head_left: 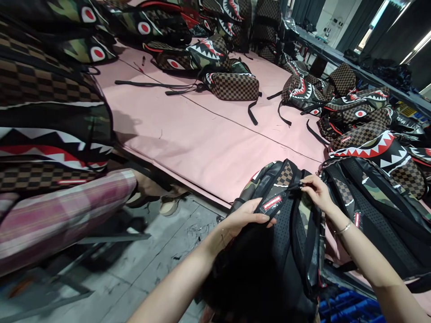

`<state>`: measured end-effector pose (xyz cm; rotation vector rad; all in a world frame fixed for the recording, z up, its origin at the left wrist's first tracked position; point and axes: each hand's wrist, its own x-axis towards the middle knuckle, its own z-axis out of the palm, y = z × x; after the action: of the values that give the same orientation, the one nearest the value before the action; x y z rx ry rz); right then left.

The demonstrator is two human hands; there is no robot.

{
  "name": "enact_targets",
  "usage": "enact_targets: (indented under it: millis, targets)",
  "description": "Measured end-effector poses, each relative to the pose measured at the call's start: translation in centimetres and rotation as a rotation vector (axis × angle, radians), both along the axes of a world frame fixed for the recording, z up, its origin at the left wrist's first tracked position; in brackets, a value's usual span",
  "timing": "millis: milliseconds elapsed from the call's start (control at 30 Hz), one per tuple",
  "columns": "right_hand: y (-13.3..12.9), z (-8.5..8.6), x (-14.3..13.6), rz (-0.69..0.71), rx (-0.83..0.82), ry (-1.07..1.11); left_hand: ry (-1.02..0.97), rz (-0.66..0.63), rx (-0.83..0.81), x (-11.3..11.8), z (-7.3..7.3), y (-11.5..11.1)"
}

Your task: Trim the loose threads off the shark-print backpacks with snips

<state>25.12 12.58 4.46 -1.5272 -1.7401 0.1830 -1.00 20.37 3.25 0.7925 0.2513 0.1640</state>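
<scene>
A black backpack (286, 233) with camouflage and brown checks leans against the table edge, its strap side facing me. My left hand (251, 213) is closed around one padded shoulder strap (286, 176), beside a red-and-white label (272, 202) under clear plastic. The fingers of my right hand (315, 192) pinch a small black piece at the strap's side, too small to make out. Just right of that hand, a second backpack (377, 215) lies with its straps upward.
The pink table (215, 139) bears several shark-mouth backpacks (377, 148) at right and small checkered bags (232, 85) farther back. A seated person's plaid-covered leg (67, 220) and a large bag (50, 112) are at left. Thread scraps litter the tiled floor (161, 260).
</scene>
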Motion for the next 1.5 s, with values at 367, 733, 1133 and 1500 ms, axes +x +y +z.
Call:
enact_targets:
  millis: [367,733,1133,1500]
  targets:
    - [0.6,0.2,-1.9,0.235,-0.023,-0.059,0.013,-0.008,0.004,0.0,-0.1,0.0]
    - [0.8,0.2,-2.0,0.317,-0.029,-0.095,0.052,0.004,0.088,0.3,-0.1,-0.2]
    - [0.4,1.2,-3.6,0.371,-0.058,-0.167,0.125,0.068,0.137,1.2,0.9,-1.0]
    - [-3.9,1.5,-5.5,0.040,-0.005,-0.161,0.095,0.177,0.166,2.4,2.4,-2.6]
